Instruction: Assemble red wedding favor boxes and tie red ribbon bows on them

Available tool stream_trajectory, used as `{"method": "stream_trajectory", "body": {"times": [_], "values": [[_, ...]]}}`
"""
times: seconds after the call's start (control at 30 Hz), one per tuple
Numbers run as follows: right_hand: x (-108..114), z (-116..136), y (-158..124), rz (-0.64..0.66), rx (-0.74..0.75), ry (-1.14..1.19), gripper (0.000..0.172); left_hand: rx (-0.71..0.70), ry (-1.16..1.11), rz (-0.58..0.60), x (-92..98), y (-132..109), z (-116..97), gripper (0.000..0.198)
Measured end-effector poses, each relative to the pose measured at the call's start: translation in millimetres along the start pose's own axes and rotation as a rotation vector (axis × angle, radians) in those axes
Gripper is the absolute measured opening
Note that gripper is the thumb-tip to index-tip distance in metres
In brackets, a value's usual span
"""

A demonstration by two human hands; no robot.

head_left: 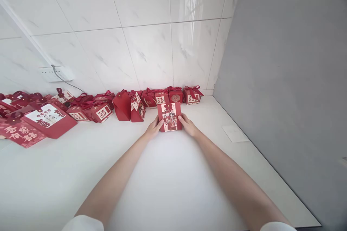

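Between my two hands is a red gift box (170, 117) with a printed cartoon figure in a robe on its pale front panel. My left hand (155, 127) grips its left side, thumb on the front edge. On the opposite side my right hand (188, 125) holds it the same way. Just behind it stand small red boxes with ribbon bows, among them a box with a round emblem (176, 97) and a box with a white label (161, 97). Left of my left hand stands a peaked red box (138, 108) with a printed figure.
More ribboned boxes (103, 112) line the tiled wall (146, 50). Several red gift bags (51, 121) lie piled at the far left of the white table (141, 195). A wall socket (55, 74) has a grey cable. A white square (235, 134) lies near the grey panel (284, 79) on the right.
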State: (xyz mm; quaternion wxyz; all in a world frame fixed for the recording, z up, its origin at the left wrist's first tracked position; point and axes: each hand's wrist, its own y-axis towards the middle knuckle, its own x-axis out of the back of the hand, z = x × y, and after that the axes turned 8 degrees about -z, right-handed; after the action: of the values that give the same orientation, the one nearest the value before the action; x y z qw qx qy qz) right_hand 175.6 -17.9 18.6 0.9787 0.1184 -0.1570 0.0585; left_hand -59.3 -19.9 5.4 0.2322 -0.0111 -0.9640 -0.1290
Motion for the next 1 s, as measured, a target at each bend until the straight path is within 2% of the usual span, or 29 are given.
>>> {"method": "stream_trajectory", "body": {"times": [0.1,0.27,0.47,0.7,0.83,1.0], "values": [[-10.9,-18.1,0.2,0.005,-0.007,0.106,0.060,0.022,-0.015,-0.034,0.1,0.9,3.1,0.070],[-14.1,-24.7,1.8,-0.013,0.005,0.206,0.055,0.034,-0.061,-0.065,-3.1,1.2,7.4,0.069],[-10.1,-28.3,6.2,0.013,0.016,0.239,0.051,0.039,-0.213,0.008,0.0,7.4,4.5,0.067],[6.6,-25.5,5.2,0.161,0.019,0.329,0.052,0.050,-0.377,0.110,10.2,9.5,-3.4,0.058],[16.0,-23.3,3.2,0.274,0.031,0.364,0.068,0.066,-0.393,0.129,13.4,10.8,-3.8,0.056],[19.0,-20.9,1.9,0.310,0.021,0.379,0.060,0.077,-0.395,0.118,13.3,11.3,-4.4,0.056]]}}
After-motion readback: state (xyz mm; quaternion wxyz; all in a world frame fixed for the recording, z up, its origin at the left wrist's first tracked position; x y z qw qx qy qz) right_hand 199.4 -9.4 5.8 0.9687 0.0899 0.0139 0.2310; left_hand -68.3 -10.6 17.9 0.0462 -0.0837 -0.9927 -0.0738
